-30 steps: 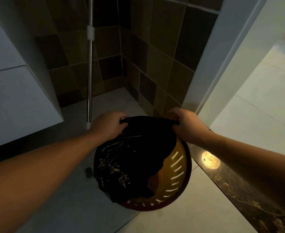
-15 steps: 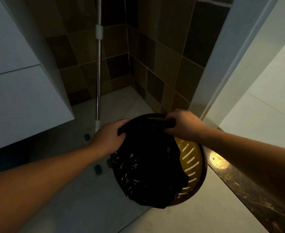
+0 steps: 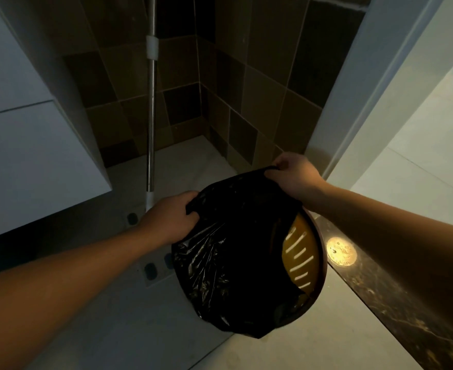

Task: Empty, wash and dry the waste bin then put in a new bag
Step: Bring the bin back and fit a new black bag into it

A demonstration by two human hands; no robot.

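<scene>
A round waste bin (image 3: 318, 265) with a brown rim and slotted yellow inner wall stands on the pale floor. A shiny black plastic bag (image 3: 236, 257) covers most of its opening and hangs over the near and left rim. My left hand (image 3: 170, 218) grips the bag's edge at the bin's left side. My right hand (image 3: 293, 174) pinches the bag's edge at the far side. Only the right part of the bin's inside shows; the rest is hidden by the bag.
A metal mop pole (image 3: 151, 116) stands in the tiled corner behind the bin. A white cabinet (image 3: 27, 145) overhangs at the left. A white door frame (image 3: 353, 102) rises at the right, with a dark marble threshold (image 3: 380, 295) and a light reflection (image 3: 341, 251) beside the bin.
The bag has been drawn further across the bin's opening, hiding more of the yellow inside. Both hands stayed on the bag's edge, and the view shifted so the bin sits more to the right.
</scene>
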